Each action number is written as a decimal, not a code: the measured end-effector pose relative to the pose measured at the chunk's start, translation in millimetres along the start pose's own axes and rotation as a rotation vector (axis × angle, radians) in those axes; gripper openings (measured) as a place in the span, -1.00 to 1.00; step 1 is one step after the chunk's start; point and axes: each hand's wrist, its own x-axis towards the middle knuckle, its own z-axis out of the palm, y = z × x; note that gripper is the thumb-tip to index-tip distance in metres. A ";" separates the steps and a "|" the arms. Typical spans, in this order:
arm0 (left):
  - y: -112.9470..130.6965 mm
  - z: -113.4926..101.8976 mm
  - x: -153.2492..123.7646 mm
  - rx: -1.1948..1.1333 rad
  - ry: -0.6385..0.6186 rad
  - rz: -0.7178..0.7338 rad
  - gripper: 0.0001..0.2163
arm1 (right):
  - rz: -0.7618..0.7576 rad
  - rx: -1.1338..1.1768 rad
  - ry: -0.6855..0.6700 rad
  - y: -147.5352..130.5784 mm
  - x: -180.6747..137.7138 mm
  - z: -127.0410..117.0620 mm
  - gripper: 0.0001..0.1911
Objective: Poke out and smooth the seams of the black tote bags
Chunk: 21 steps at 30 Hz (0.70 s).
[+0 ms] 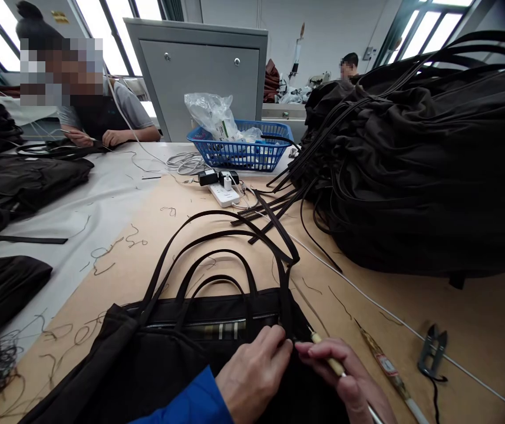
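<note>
A black fabric bag (168, 365) lies in front of me, its several strap handles arching away over the table. A silver zipper (217, 322) runs along its top, with a striped lining showing through the gap. My left hand (254, 374), in a blue sleeve, is closed and pinches the bag near the zipper's right end. Close beside it, my right hand (345, 377) grips a slim pen-like tool (326, 353) with a pale yellow handle. Its thin tip points up and left, and its exact kind is unclear. Both hands' fingertips nearly meet at the bag.
Right of my hands lie an amber-handled pointed tool (385, 362) and thread snips (432, 351). A heap of black bags (429, 171) rises at the right. Behind stand a power strip (224, 194) and blue basket (238, 154). A co-worker (102, 112) sits at the far left.
</note>
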 end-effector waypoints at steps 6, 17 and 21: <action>2.2 -9.3 9.9 0.197 -0.099 0.116 -0.79 | 0.236 0.348 -0.133 4.6 5.4 -14.1 -0.59; -5.7 -9.9 7.7 -0.173 -0.066 -0.176 -0.76 | 0.406 0.466 0.086 -11.4 6.5 -2.0 -0.60; -2.3 -21.1 7.0 -0.256 -0.090 -0.229 -0.60 | 0.410 0.524 0.125 -12.8 7.1 -4.3 -0.61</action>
